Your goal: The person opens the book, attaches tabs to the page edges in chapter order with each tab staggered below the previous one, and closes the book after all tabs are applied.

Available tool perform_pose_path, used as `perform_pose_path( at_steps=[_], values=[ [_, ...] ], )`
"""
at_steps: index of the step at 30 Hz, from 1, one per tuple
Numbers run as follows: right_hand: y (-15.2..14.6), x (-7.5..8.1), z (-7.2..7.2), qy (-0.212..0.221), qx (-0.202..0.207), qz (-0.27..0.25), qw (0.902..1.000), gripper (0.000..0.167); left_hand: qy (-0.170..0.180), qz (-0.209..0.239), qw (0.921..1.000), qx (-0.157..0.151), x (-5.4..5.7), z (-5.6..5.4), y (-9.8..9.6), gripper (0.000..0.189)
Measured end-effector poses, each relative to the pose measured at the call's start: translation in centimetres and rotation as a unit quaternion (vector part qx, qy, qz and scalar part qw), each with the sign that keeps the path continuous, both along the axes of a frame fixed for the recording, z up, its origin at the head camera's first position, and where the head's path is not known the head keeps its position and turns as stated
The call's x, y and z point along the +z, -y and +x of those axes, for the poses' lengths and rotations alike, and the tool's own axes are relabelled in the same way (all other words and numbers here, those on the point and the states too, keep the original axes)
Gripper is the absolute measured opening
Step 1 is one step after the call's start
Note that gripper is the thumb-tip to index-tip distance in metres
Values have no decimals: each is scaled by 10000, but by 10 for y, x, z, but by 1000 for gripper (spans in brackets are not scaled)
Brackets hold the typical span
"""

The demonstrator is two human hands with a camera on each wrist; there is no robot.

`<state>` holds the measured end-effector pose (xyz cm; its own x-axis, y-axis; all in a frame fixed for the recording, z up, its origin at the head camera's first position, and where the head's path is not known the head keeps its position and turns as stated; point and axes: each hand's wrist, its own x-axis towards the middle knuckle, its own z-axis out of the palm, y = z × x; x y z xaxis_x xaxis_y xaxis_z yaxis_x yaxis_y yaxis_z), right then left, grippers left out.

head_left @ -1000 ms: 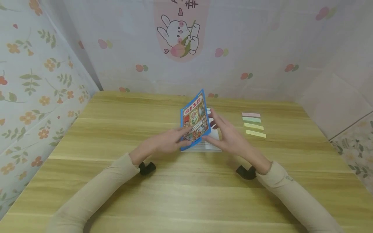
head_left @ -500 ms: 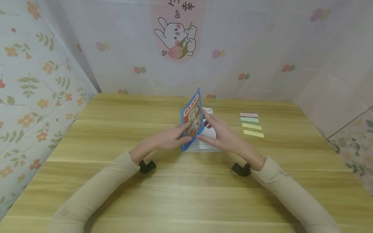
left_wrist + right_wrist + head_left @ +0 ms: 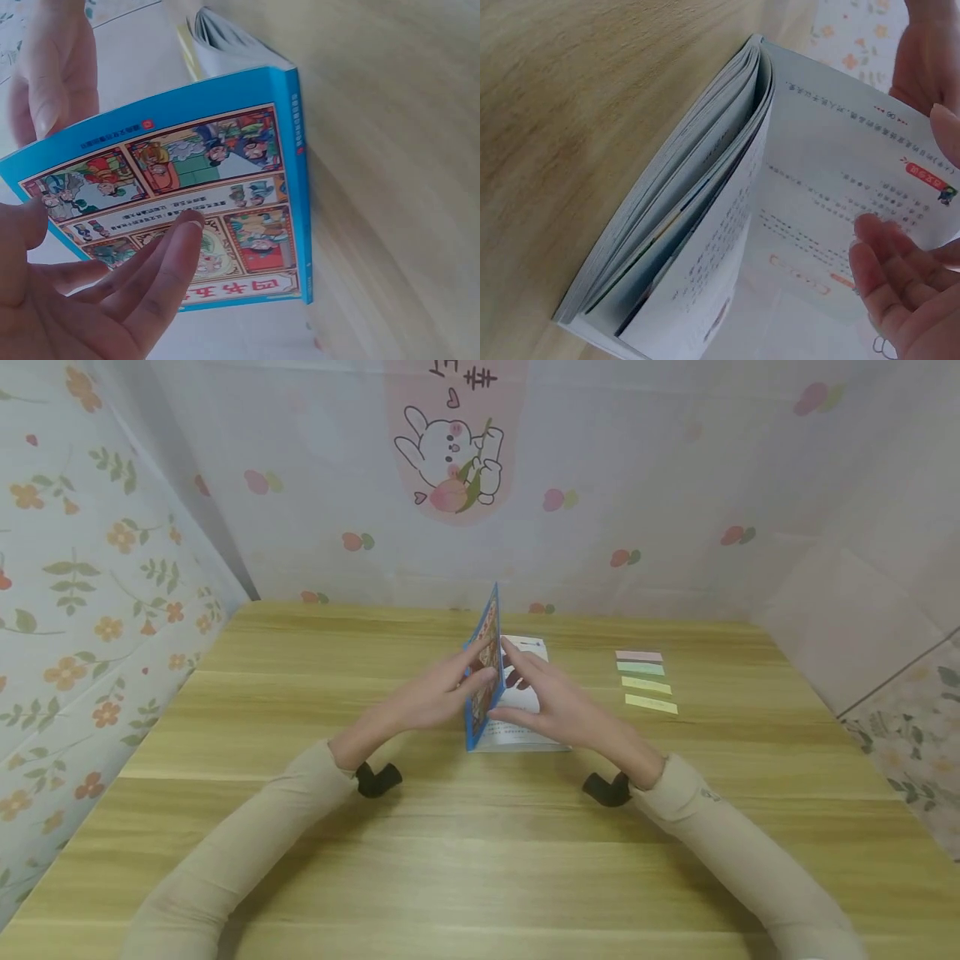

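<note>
A paperback book (image 3: 525,735) lies on the wooden table with its illustrated blue front cover (image 3: 180,187) lifted nearly upright. On the cover's outer side is my left hand (image 3: 431,693), its fingers extended and the fingertips at the printed picture. My right hand (image 3: 558,706) is on the inner side, thumb and forefinger apart, with fingertips at the printed page (image 3: 817,165). The right wrist view shows these fingers gently bent against the page. Several loose leaves (image 3: 705,247) fan up near the spine. Neither hand is wrapped round the cover.
Pink and green paper strips (image 3: 640,668) lie right of the book, with two yellow strips (image 3: 649,693) just in front of them. A patterned cloth (image 3: 330,485) hangs behind the wooden table (image 3: 480,860). Dark wrist mounts (image 3: 378,779) sit under the sleeves.
The cover has swung leftward, from facing the head camera to nearly edge-on, uncovering more of the page beneath. My right hand has moved left with it; my left fingers have shifted up the cover.
</note>
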<state>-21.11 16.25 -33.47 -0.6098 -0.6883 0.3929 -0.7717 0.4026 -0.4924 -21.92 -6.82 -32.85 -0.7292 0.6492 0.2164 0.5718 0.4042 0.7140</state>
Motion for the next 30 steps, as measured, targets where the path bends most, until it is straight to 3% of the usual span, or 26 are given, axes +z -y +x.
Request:
perform_pose_path(
  at_steps=[9, 18, 25, 30],
  values=[
    [8, -2, -8, 315, 284, -104, 9990, 103, -27, 86, 9998, 178, 10, 0, 2, 62],
    [14, -6, -12, 655, 100, 112, 9977, 100, -310, -150, 9990, 287, 15, -2, 7, 53],
    [17, -6, -13, 954, 85, 281, 9950, 86, -143, -92, 9991, 395, 15, -3, 9, 51],
    [17, -8, -14, 988, 2, 479, 9940, 94, -20, 32, 9992, 404, 15, -3, 14, 44]
  ],
)
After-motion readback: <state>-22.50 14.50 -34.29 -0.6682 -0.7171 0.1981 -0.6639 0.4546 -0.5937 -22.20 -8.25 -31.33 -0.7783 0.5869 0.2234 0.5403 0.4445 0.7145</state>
